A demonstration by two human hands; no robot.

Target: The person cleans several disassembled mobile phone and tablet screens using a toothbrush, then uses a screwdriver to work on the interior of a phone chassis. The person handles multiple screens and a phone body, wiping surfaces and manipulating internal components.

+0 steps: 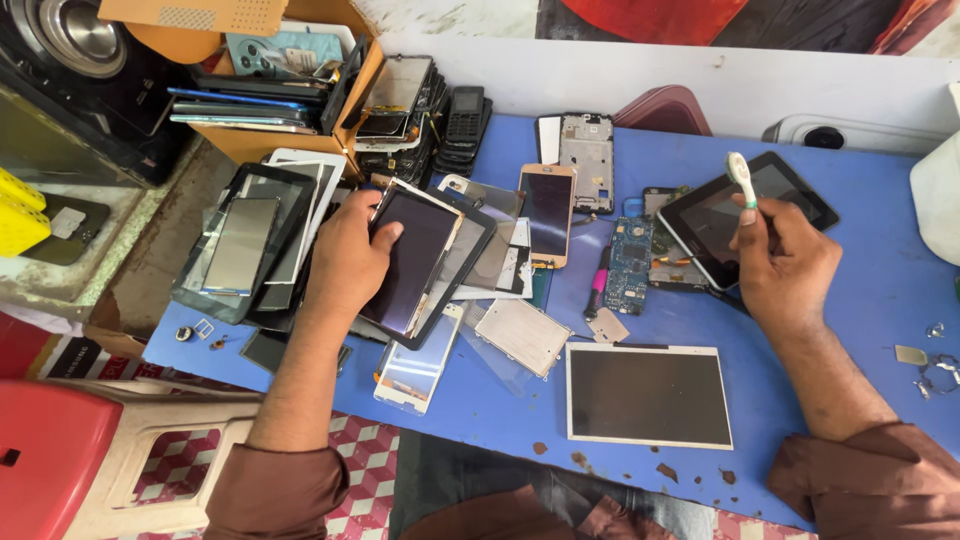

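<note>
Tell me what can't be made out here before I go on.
Head view only:
- Underside of the dark rectangular phone screen panel: faces away; left hand covers its left edge.
- Lower end of the white slim plastic tool: hidden inside the right hand.
- Small metal bits at the right edge: too small.

- The left hand [345,262] rests on a phone screen [412,258] atop a heap of screens at the surface's [860,300] left.
- The right hand [785,268], over the surface's right, holds a small tool [741,178] upright before a tablet [745,212].
- A circuit board [628,252] lies between them.
- A display panel [648,394] lies nearest.
</note>
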